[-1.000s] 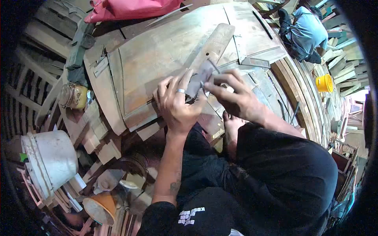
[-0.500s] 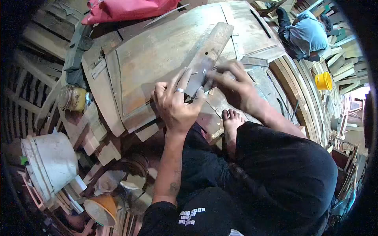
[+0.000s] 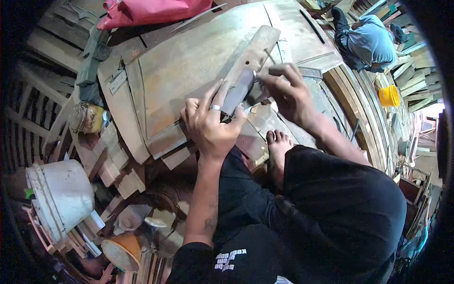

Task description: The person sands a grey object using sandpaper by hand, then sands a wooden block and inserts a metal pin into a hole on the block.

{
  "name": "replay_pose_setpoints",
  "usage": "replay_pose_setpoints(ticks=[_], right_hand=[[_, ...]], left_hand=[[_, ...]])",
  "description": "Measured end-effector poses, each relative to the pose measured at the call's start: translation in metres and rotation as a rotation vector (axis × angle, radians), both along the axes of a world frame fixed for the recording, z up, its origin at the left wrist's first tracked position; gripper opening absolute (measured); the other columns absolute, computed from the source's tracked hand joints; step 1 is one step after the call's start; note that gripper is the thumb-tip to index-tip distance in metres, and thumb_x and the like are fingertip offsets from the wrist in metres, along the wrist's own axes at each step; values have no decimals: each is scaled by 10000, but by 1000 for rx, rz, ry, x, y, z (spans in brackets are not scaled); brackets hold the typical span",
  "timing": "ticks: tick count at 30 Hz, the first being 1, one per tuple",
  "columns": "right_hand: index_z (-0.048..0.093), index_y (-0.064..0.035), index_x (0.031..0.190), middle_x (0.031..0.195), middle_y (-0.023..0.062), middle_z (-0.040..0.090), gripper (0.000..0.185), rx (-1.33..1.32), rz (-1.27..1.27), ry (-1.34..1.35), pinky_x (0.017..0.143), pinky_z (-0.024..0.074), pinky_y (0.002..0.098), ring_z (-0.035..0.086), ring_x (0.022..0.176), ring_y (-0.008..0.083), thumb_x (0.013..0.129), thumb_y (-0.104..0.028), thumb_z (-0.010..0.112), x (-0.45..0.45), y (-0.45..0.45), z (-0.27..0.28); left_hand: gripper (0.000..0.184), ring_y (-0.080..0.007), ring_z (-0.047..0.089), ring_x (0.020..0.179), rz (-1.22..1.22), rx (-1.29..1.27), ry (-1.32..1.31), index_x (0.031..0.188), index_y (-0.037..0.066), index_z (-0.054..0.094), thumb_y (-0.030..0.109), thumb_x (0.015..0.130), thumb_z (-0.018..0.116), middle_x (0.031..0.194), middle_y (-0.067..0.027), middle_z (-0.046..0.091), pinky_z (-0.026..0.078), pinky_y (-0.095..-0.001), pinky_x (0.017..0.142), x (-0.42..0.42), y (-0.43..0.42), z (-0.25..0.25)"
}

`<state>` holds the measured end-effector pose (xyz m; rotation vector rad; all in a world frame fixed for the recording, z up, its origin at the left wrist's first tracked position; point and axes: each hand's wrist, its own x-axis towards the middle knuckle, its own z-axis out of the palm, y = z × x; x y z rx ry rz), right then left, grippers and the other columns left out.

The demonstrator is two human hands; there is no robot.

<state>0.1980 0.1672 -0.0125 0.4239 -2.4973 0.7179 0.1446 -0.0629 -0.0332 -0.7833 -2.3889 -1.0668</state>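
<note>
A narrow wooden board with a small dark hole lies at a slant over a wide wooden panel. Its near part looks dark grey, and I cannot tell whether that is shadow or another piece. My left hand, with a ring on one finger, grips the near end, fingers along one side and thumb on the other. Curled beside the board's right edge is my right hand. From its fingers a thin rod-like tool sticks out, and something shiny shows near the fingertips; its kind is unclear.
My bare foot rests close to the panel. On the left stand a jar, a white bucket and an orange container. Red fabric lies at the back. Another person bends over near a yellow bucket.
My right hand has shifted slightly right, away from the board, and shows less blur. The thin rod is now visible above its fingers. My left hand and the board have hardly moved.
</note>
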Motion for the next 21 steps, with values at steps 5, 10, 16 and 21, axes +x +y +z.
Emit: replay_pose_setpoints(ticks=[5, 10, 16, 21], right_hand=[[719, -112, 1340, 1217, 117, 651, 563, 39, 163, -25, 946, 539, 457, 600, 1097, 334, 787, -22, 768, 7, -12, 6], [729, -116, 1321, 1211, 131, 661, 507, -18, 108, -40, 936, 549, 422, 607, 1078, 348, 831, 11, 758, 9, -18, 4], [730, -98, 1315, 1216, 130, 666, 495, -76, 17, -48, 938, 542, 417, 609, 1129, 347, 832, 9, 761, -2, -5, 0], [710, -123, 1364, 1246, 145, 641, 488, -31, 183, -126, 993, 520, 444, 587, 1170, 356, 883, -45, 738, 13, -17, 3]], left_hand=[[540, -309, 602, 924, 1, -4, 20, 1295, 158, 779, 322, 781, 805, 1252, -45, 757, 468, -431, 889, 0, 1, -2], [543, -298, 601, 922, -13, 22, 5, 1287, 153, 783, 320, 772, 816, 1283, -25, 754, 459, -422, 885, -1, 1, -3], [542, -292, 606, 925, 23, -26, -5, 1277, 152, 788, 308, 758, 822, 1282, -30, 757, 460, -423, 889, 2, 0, 2], [542, -302, 608, 916, 2, 4, 16, 1273, 152, 789, 309, 756, 824, 1277, -33, 760, 463, -429, 888, 0, 1, -1]])
